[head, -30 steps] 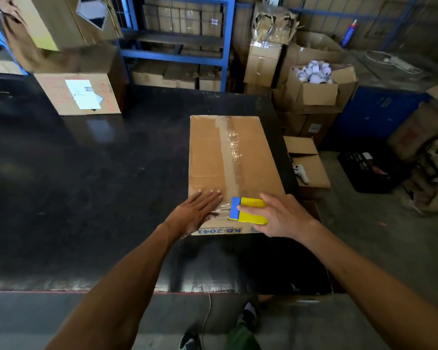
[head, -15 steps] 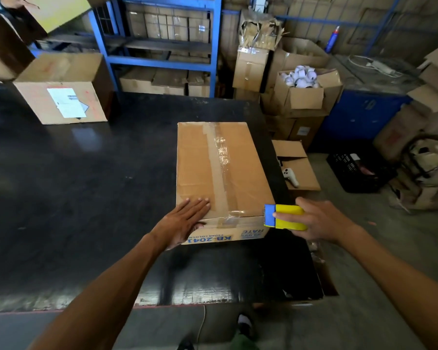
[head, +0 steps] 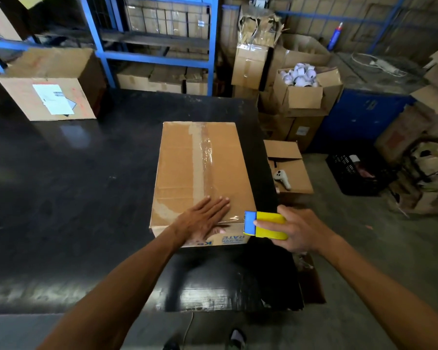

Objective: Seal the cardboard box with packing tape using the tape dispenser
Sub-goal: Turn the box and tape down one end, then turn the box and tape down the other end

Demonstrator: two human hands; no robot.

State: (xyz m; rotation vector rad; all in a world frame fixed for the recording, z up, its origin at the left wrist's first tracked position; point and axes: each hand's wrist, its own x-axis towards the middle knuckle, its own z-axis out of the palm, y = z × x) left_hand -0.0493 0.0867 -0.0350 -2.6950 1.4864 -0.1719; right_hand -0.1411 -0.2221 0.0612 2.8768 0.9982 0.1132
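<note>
A closed cardboard box point(head: 182, 170) lies on the black table point(head: 61, 185), with a strip of clear tape point(head: 206, 160) running along its top seam. My left hand point(head: 202, 221) lies flat, fingers spread, over the near end of the seam and the box's front edge. My right hand point(head: 299, 231) grips a yellow and blue tape dispenser point(head: 263, 226) just off the box's near right corner. A short stretch of shiny tape runs from the dispenser's blue end towards my left hand.
Another cardboard box point(head: 48, 97) with a white label stands at the table's far left. Right of the table, stacked boxes sit on the floor: one open box point(head: 306, 92) of white rolls, one point(head: 288, 173) bearing a white controller. A black crate point(head: 352, 173) and blue shelving point(head: 157, 56) lie beyond.
My right hand has drawn the dispenser from over the box's front edge out to the right of its corner. My left hand has slid right, onto the seam's near end.
</note>
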